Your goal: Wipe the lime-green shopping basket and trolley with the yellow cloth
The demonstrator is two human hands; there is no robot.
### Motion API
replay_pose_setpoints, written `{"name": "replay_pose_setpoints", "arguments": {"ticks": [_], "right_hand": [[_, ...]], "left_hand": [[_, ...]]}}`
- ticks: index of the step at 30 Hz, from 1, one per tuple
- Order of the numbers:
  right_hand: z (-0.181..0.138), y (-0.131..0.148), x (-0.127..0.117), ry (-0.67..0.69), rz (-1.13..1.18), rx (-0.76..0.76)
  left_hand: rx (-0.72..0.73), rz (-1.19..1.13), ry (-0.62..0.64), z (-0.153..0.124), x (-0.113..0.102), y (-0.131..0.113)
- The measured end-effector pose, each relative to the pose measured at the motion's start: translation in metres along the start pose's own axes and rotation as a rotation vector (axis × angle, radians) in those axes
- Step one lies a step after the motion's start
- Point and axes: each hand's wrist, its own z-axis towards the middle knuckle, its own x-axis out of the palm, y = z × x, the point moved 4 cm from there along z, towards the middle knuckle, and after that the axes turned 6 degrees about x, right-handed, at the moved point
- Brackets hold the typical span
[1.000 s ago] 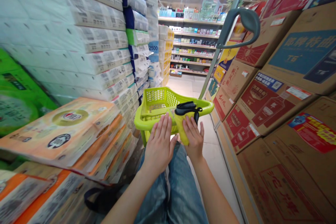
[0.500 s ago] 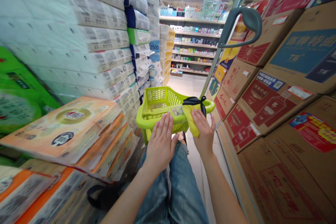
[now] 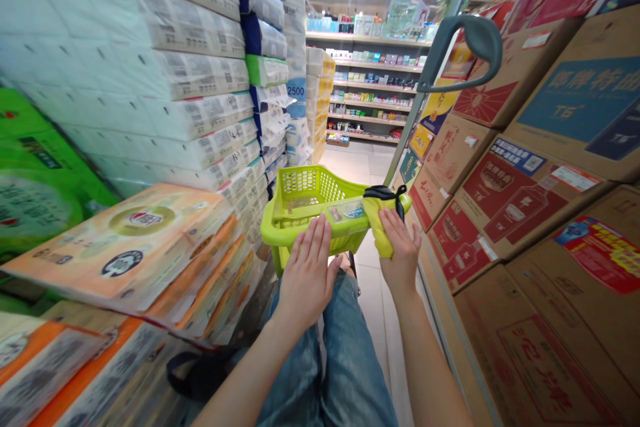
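A lime-green plastic shopping basket with perforated walls stands in front of my knees. My left hand lies flat against its near rim, fingers straight and close together, holding nothing. On the right part of the same rim, my right hand has a yellow cloth under its fingers, pressed to the rim. Black fabric with loose strings sits at the cloth's top edge. Between the hands, a clear label holder shows on the rim. The fingertips of my right hand partly cover the cloth.
Tall stacks of wrapped tissue packs rise on the left, above orange packs near my left arm. Stacked cartons line the right. A grey hooked handle on a pole stands ahead; beyond are the tiled floor and shelves.
My right hand and the yellow cloth have slid to the right along the basket rim, and more of the label holder shows. My left hand has stayed in place.
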Motion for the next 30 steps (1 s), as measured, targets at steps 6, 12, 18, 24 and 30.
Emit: {"name": "replay_pose_setpoints", "arguments": {"ticks": [6,12,18,24,30], "right_hand": [[-0.028,0.031,0.027,-0.030,0.013,-0.074],[-0.037,0.020,0.038,-0.036,0.047,-0.328],[-0.036,-0.005,0.045,-0.245,0.095,-0.033],[-0.053,0.033,0.055,-0.092,0.038,-0.316],[-0.035,-0.022,0.044,-0.237,0.031,-0.044]], "left_hand": [[-0.009,-0.010,-0.006,-0.001,0.001,0.000],[0.005,-0.015,-0.010,-0.001,0.001,0.001],[-0.011,-0.016,-0.014,0.000,0.002,-0.001],[0.007,-0.004,-0.013,-0.001,0.003,0.001],[-0.002,-0.001,0.004,0.000,0.001,-0.001]]}}
